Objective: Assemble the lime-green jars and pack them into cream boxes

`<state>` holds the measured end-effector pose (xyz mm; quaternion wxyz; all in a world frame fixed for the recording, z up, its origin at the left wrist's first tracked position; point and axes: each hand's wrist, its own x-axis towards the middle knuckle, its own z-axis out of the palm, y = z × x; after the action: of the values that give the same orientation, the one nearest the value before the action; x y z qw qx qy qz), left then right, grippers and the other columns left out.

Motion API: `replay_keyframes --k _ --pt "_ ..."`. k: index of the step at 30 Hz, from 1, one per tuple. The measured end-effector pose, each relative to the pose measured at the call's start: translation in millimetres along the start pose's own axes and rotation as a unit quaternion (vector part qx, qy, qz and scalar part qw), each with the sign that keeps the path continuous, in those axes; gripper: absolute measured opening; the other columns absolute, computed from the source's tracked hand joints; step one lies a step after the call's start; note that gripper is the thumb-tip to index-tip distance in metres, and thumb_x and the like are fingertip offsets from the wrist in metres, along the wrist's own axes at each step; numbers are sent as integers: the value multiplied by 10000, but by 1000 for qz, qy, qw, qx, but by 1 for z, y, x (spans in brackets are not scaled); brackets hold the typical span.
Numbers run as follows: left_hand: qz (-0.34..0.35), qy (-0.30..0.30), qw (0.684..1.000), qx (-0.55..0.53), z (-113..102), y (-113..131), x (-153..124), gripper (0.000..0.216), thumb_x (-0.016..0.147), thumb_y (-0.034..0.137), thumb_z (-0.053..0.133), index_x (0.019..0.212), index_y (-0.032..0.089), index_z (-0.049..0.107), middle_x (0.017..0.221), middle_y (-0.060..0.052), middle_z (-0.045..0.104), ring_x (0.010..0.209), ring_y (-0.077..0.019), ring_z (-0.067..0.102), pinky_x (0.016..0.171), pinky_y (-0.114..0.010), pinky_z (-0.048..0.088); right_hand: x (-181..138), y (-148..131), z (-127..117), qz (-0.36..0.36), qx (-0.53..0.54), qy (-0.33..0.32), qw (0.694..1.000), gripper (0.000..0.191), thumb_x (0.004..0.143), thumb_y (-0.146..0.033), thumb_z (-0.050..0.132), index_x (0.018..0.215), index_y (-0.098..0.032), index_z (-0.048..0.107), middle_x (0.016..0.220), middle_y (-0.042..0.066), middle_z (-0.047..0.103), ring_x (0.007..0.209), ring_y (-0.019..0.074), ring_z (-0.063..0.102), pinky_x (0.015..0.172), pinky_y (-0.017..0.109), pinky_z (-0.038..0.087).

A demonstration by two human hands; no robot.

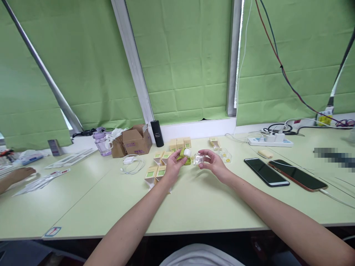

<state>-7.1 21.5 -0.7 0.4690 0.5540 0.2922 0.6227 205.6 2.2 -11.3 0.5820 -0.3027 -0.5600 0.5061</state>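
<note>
Above the middle of the table, my left hand (174, 164) is closed around a small green case (182, 153) with a rounded white piece (187, 152) in it, like an earphone case in its cover. My right hand (213, 164), just to the right, pinches a clear plastic piece (198, 159); its exact kind is hard to make out. The two held things are close but apart. Under and left of my left hand stand several small cream boxes (152, 173) with green labels. Beyond my right hand lies clear plastic packaging (226, 156) with yellow spots, near another small box (214, 143).
Two phones (266, 171) (298, 175) lie right, below a white power strip (270, 140). At the back left are a cardboard box (135, 140), a black cylinder (157, 133), a purple bottle (102, 142) and a white cable (132, 164). Another person's hand (20, 175) rests far left.
</note>
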Motion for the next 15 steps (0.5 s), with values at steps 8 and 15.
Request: replay_keyframes --k 8,15 --pt "-3 -14 999 31 -1 -1 0 697 641 356 964 1261 184 699 1328 -130 693 1047 -238 705 914 -396 593 1 1 0 -21 -38 10 999 603 593 -252 936 1137 -256 675 1199 50 665 991 209 661 800 364 612" --pt "16 -38 997 67 -1 1 -1 657 647 301 949 1254 197 719 1286 -113 706 1029 -230 696 934 -403 586 -2 -3 4 30 63 -26 997 523 771 -518 882 1152 -241 653 1079 57 697 871 226 758 765 417 665"
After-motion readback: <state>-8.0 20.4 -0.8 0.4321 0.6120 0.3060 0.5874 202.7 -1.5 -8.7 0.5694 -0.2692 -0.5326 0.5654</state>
